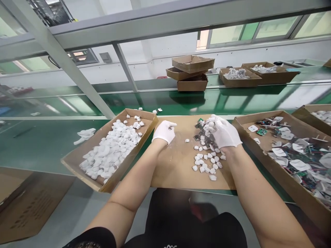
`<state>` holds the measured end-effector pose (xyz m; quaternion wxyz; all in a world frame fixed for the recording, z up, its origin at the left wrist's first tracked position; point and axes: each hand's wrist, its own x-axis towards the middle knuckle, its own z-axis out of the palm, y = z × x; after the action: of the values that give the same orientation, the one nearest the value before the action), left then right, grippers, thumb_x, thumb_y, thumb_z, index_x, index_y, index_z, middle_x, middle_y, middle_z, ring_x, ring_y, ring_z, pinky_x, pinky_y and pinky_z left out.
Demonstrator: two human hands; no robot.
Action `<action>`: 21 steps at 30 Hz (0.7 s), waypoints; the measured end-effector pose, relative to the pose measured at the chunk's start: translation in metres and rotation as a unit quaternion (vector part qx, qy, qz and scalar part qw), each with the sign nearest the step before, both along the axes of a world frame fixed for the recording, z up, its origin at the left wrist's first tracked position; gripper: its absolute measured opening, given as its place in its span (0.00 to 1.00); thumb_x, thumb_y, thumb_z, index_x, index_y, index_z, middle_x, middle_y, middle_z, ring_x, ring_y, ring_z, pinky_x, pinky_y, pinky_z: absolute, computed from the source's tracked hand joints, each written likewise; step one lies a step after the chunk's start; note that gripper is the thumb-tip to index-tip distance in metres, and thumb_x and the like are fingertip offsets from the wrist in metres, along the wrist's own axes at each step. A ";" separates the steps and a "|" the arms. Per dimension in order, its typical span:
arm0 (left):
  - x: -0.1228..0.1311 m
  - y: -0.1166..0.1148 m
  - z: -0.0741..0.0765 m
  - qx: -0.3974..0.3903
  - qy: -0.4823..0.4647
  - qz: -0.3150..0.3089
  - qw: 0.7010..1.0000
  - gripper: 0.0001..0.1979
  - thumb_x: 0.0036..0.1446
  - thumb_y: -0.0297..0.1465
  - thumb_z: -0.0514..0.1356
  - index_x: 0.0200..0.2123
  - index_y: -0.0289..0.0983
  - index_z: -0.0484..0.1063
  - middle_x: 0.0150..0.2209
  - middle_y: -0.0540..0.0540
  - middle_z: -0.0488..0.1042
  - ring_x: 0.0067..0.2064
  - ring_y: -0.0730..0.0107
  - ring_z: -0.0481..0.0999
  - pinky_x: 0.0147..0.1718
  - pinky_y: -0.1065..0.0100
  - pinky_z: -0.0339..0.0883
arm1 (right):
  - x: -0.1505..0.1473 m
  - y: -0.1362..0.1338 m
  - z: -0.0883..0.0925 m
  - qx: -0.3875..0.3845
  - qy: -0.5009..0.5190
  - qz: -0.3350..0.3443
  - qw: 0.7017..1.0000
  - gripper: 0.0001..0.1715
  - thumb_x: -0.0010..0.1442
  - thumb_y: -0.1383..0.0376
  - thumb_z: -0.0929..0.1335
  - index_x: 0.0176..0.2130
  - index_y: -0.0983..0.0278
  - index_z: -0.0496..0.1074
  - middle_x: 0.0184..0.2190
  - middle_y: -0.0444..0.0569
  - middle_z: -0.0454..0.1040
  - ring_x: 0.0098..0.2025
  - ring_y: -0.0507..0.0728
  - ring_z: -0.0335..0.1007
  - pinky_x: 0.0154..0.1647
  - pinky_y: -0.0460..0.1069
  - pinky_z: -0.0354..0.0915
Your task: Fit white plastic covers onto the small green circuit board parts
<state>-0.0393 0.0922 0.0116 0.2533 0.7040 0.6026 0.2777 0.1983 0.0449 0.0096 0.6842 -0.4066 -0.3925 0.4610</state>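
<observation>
My left hand [164, 132], in a white glove, is held over the left part of a flat cardboard sheet [176, 165]. Its fingers are curled closed, and anything inside them is hidden. My right hand [225, 132], also gloved, is closed at the fingertips above a heap of small dark and clear parts [203, 132] with a bit of green circuit board. What those fingers pinch cannot be made out against the white glove. Several small rounded white pieces [204, 162] lie loose on the sheet below the heap, and one white piece [187, 141] sits apart, between my hands.
At left stands a cardboard tray [67, 161] full of white pieces, with a white glove [84, 135] beyond it. Another tray [248, 151], at right, holds circuit boards, wires and white covers. Stacked boxes [192, 86] and filled trays line the back. A metal frame [165, 26] crosses above.
</observation>
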 end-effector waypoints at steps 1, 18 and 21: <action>-0.003 0.002 -0.002 0.023 0.103 -0.022 0.994 0.12 0.49 0.24 0.63 0.37 0.42 0.81 0.50 0.42 0.78 0.52 0.50 0.74 0.55 0.52 0.65 | 0.000 0.000 0.000 -0.006 -0.007 0.004 1.000 0.26 0.49 0.46 0.78 0.35 0.61 0.73 0.37 0.48 0.75 0.36 0.53 0.72 0.30 0.45 0.71; 0.086 -0.017 -0.007 0.021 0.191 -0.126 0.973 0.09 0.51 0.36 0.67 0.38 0.43 0.80 0.42 0.45 0.81 0.51 0.50 0.76 0.55 0.52 0.62 | -0.007 0.001 -0.010 -0.058 -0.038 -0.006 0.998 0.30 0.49 0.49 0.78 0.44 0.65 0.77 0.45 0.54 0.78 0.45 0.57 0.76 0.41 0.47 0.75; 0.071 -0.020 -0.007 0.031 0.135 -0.088 0.987 0.11 0.55 0.34 0.64 0.43 0.44 0.77 0.41 0.47 0.81 0.48 0.57 0.77 0.54 0.55 0.65 | -0.006 0.004 -0.014 -0.055 -0.046 -0.005 0.997 0.30 0.52 0.45 0.75 0.43 0.66 0.76 0.41 0.55 0.78 0.39 0.56 0.77 0.34 0.48 0.76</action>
<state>0.0322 0.0722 0.0047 0.1712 0.7926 0.5582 0.1756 0.1922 0.0494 -0.0042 0.6443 -0.4662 -0.3960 0.4590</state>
